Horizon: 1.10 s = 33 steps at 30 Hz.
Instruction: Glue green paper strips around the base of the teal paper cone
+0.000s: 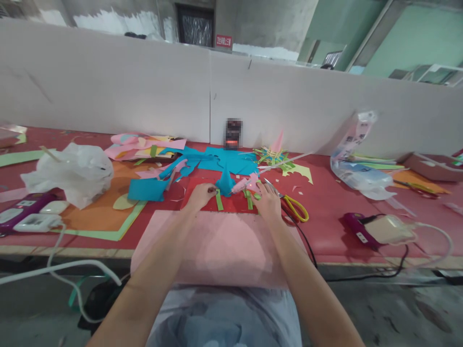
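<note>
A blue paper cone stands upright on a red sheet between my hands. My left hand rests left of the cone with its fingers curled together; whatever they pinch is too small to make out. Beside its fingertips lies a green paper strip. To the right of the cone, my right hand lies with its fingers stretched out over the red sheet. Its fingertips are near a crumpled pink paper piece and more green strips. Scissors with yellow handles lie just right of that hand.
A pink sheet covers the table's front edge. Blue paper and a pink cone on green strips lie behind. Plastic bags and power strips flank the work area. A black cable runs beside my right arm.
</note>
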Available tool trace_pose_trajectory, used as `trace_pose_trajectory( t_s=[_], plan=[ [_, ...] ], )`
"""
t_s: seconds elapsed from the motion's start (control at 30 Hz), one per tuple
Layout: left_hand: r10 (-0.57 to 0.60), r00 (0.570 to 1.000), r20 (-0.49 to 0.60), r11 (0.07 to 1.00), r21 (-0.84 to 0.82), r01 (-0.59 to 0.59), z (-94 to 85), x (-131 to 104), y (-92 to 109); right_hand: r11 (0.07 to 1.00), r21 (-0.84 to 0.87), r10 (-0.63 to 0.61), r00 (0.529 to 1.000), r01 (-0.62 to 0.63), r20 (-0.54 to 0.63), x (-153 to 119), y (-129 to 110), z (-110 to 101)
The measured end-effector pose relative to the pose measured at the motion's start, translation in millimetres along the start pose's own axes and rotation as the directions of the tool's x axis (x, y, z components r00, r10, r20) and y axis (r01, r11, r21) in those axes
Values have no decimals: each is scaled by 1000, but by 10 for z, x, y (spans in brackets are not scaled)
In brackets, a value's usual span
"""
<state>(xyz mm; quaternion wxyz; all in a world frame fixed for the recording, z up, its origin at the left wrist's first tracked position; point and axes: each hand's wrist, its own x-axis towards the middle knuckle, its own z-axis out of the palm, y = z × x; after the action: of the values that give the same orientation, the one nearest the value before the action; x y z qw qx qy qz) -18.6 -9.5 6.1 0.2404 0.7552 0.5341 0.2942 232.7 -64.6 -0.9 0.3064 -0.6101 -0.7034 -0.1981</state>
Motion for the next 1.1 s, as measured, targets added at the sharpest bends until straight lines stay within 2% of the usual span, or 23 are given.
trace_pose_trajectory(
  t_s=[0.17,0.37,0.47,0.53,0.63,0.77,0.9,1.1],
  plan=[
    [1,1000,5,1000,-5,-1,4,4,-8,999,-47,-6,1000,6,9,6,-24,-39],
    [33,999,1,999,-40,-32,21,1,-38,999,-22,25,997,-24,67,4,-25,-55],
    [31,999,-9,998,-61,-32,23,-5,-46,996,40,78,995,-80,62,-3,-1,-14],
    [7,1000,-22,993,-117,-9,20,-4,-54,982,94,158,986,-162,51,-5,21,8],
    [-32,999,-20,962,-273,25,8,7,-60,932,160,323,945,-326,44,2,63,-2],
    [5,1000,-4,905,-425,-6,-9,14,-27,850,218,485,874,-479,29,18,121,-72],
    [31,999,13,881,-473,-21,-6,-4,26,819,168,555,832,-548,8,26,173,-99],
    [53,998,30,891,-453,-34,21,-16,31,802,41,595,803,-595,15,14,227,-42]
  ],
)
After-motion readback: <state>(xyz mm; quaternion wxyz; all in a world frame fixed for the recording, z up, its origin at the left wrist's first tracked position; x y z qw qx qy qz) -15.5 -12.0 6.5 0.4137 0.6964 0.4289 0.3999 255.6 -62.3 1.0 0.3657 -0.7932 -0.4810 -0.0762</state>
